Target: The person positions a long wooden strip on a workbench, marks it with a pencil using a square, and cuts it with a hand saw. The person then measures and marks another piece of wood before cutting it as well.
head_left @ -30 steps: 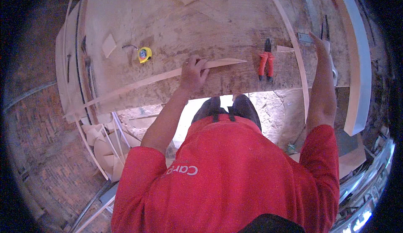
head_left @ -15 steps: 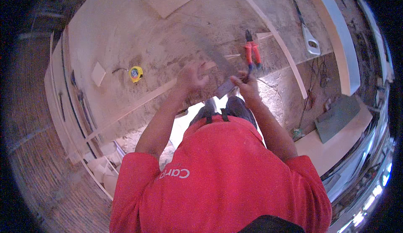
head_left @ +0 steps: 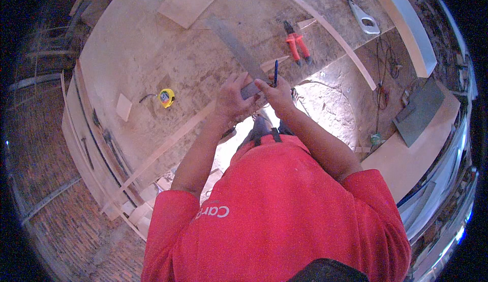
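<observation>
A try square lies across a thin wooden strip at the near edge of the workbench, its grey metal blade pointing away and to the left. My left hand is closed around the left side of its thick stock, fingers over the strip. My right hand is at the stock's other end, its thumb against the square. A dark blue pencil or pen stands upright from the right hand's fingers. Red-handled pliers lie just beyond the right hand.
A yellow tape measure and a small wooden offcut rest on the bench at left. A flat board lies farther back. At right are a handsaw, a long curved strip and a thick plank.
My left hand has closed on the square's stock, and the square has shifted left onto the strip. My right hand has moved left and the pencil now shows upright.
</observation>
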The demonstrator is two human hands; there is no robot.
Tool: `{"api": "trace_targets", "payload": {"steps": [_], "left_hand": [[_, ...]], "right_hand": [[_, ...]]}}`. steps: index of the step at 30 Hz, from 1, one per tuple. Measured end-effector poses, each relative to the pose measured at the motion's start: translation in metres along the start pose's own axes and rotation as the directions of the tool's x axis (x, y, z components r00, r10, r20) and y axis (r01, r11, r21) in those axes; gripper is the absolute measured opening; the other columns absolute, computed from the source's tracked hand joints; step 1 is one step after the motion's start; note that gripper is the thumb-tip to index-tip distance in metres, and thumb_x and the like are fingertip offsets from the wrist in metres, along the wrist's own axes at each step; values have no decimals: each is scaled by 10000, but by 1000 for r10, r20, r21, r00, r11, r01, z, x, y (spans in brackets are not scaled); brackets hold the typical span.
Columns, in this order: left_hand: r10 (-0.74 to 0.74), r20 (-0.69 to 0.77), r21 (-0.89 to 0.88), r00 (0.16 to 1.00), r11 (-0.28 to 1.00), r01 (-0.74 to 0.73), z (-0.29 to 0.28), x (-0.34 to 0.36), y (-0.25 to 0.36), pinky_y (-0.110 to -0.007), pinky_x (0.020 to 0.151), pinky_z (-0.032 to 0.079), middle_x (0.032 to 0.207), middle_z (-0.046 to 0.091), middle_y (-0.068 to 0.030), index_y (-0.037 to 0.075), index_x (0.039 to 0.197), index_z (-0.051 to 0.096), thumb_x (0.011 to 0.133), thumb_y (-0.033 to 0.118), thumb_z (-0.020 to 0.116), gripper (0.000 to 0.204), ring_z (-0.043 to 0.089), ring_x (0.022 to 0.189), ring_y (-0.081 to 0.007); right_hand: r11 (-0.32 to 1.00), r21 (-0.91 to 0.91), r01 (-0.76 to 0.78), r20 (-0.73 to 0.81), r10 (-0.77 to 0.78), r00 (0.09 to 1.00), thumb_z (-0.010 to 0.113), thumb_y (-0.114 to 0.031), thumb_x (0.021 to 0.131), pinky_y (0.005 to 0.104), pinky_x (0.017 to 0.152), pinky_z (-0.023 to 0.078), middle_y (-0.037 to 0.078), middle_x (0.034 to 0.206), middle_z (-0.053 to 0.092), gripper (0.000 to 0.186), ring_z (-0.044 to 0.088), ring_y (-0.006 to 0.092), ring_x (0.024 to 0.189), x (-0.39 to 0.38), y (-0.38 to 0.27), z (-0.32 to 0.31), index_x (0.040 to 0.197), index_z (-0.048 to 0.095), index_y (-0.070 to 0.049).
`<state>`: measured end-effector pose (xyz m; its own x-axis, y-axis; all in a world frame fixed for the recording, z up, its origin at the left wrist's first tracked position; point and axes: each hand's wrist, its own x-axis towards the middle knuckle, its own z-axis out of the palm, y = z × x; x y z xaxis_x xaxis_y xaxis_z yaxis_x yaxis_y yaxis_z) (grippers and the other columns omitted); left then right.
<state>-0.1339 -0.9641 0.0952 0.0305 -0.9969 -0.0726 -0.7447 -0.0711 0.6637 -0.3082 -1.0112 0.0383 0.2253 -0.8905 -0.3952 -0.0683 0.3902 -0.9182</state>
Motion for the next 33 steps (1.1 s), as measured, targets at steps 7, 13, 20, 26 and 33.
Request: {"api": "trace_targets", "payload": {"steps": [7, 13, 20, 26, 33], "left_hand": [[132, -28, 165, 991, 978, -126, 3, 0, -12, -473, 933, 566, 1256, 632, -192, 32, 1377, 598, 744, 364, 854, 760, 664, 1129, -404], [85, -40, 113, 996, 990, -80, 7, -4, -7, -461, 931, 572, 1246, 636, -174, 41, 1380, 604, 747, 392, 848, 764, 673, 1122, -381], [53, -11, 187, 999, 981, -50, 8, -1, -3, -466, 895, 580, 1204, 643, -170, 42, 1379, 613, 735, 442, 836, 790, 691, 1067, -375], [-14, 37, 123, 999, 992, 9, -5, -1, 9, -467, 888, 581, 1199, 644, -174, 40, 1373, 615, 734, 408, 836, 770, 690, 1068, -377], [30, -49, 91, 998, 996, -25, 0, -6, 10, -476, 896, 578, 1202, 649, -173, 48, 1328, 641, 729, 382, 843, 715, 681, 1090, -385]], "right_hand": [[969, -218, 117, -64, -134, 989, 733, -268, 971, 337, 761, 525, 79, 931, 731, 317, 695, 211, 852, -2, -21, -33, 1161, 685, -19], [631, -745, 216, 95, -220, 971, 578, -241, 1038, 429, 791, 563, 164, 1019, 732, 315, 721, 369, 893, -39, -75, -66, 1302, 668, -95], [429, -836, 342, 196, -349, 917, 613, -264, 1015, 469, 766, 577, 123, 1036, 749, 278, 728, 366, 923, -45, -95, -56, 1253, 708, -156], [364, -872, 328, 212, -323, 922, 625, -303, 1007, 468, 738, 581, 96, 1024, 752, 274, 734, 351, 881, -32, -97, -55, 1229, 718, -172], [331, -859, 391, 277, -342, 898, 614, -288, 997, 490, 700, 576, 105, 990, 746, 272, 734, 355, 851, -34, -111, -50, 1233, 715, -200]]}}
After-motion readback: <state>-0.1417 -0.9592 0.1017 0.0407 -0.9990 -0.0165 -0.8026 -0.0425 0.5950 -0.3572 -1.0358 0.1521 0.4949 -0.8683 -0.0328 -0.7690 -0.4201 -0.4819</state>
